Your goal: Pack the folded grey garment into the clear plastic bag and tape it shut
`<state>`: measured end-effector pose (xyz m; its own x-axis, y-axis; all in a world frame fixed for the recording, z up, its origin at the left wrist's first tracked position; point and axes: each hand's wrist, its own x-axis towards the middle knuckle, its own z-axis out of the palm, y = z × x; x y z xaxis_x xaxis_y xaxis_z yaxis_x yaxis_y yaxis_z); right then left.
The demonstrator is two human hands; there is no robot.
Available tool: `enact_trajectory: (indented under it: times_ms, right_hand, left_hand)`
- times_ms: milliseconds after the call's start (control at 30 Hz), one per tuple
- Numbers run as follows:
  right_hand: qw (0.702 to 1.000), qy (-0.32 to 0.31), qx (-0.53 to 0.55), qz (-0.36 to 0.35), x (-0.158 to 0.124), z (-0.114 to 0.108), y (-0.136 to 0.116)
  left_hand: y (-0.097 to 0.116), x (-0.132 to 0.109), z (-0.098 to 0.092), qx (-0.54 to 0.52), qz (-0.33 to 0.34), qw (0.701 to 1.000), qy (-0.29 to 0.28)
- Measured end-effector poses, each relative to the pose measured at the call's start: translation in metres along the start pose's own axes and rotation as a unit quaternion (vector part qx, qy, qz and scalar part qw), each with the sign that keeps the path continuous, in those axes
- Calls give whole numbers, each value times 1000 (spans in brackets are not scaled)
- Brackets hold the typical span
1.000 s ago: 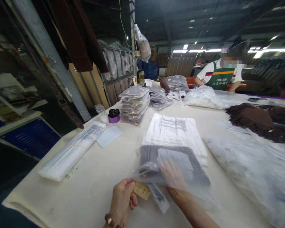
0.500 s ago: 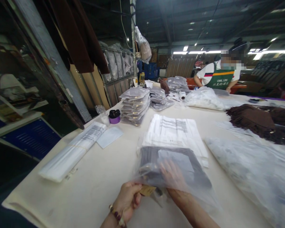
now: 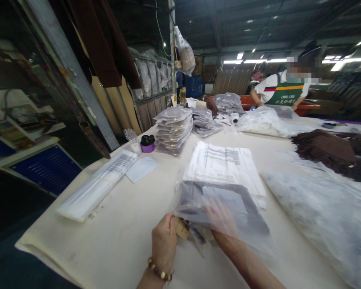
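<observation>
A clear plastic bag (image 3: 252, 224) with a folded dark grey garment (image 3: 195, 196) inside lies on the white table (image 3: 120, 224) in front of me. My right hand (image 3: 221, 218) is pushed inside the bag, its fingers spread flat under the plastic. My left hand (image 3: 164, 241), with a bead bracelet on the wrist, pinches a small brown card tag (image 3: 181, 228) at the bag's open mouth. A stack of flat printed bags (image 3: 224, 164) lies just behind.
Piles of packed garments (image 3: 172, 130) and a purple cup (image 3: 147, 144) stand at the back left. Long flat bags (image 3: 99, 184) lie to the left, loose plastic (image 3: 325, 216) and brown garments (image 3: 327, 152) to the right. Another person (image 3: 284, 92) works at the far end.
My left hand has brought the card tag from beside the bag up to its mouth. My right hand has stayed inside the bag. The view has shifted slightly.
</observation>
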<state>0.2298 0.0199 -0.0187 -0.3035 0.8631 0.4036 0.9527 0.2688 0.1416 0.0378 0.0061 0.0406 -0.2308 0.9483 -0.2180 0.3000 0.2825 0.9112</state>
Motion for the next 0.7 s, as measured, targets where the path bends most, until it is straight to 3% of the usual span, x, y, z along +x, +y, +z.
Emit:
enact_trajectory:
  times_ms: [167, 367, 567, 700]
  right_hand:
    - [1000, -13, 2, 10, 2, -6, -1]
    - [1000, -20, 11, 11, 3, -12, -2]
    - [999, -27, 24, 0, 4, -16, 0]
    - [999, -24, 23, -6, 3, -22, 0]
  left_hand:
    - [-13, -2, 14, -46, -31, 998, 6]
    - [-24, -12, 46, -122, -71, 988, -57]
    - [-32, 3, 73, -156, -155, 970, -106]
    - [-45, 14, 80, -168, -179, 964, -100]
